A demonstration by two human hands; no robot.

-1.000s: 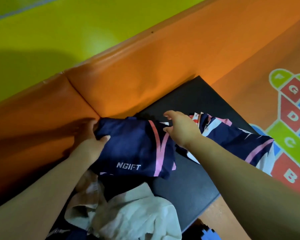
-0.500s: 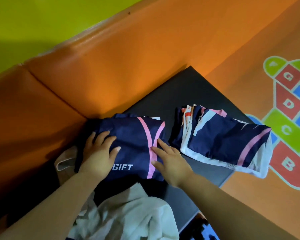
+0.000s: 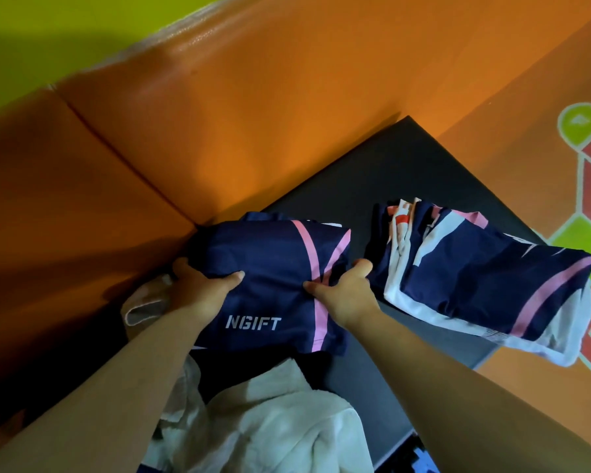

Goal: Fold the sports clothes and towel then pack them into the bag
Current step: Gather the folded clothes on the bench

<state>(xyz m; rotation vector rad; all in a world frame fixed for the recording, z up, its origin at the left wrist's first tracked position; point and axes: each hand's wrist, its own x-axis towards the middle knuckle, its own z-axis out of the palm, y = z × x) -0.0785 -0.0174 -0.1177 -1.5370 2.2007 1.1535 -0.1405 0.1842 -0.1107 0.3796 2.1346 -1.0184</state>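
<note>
- Fingers of the left hand (image 3: 198, 288) and right hand (image 3: 347, 291), flat on top half a second before, now pinched opposite edges of the folded navy garment with pink stripes (image 3: 273, 285), thumbs over, fingers under.
- It sat mid-frame on the black mat (image 3: 406, 155), apparently ready for lifting.
- At three o'clock lay the second folded navy-and-white garment (image 3: 485, 281); at six o'clock, the unfolded white towel (image 3: 280, 421).
- No bag showed.
</note>
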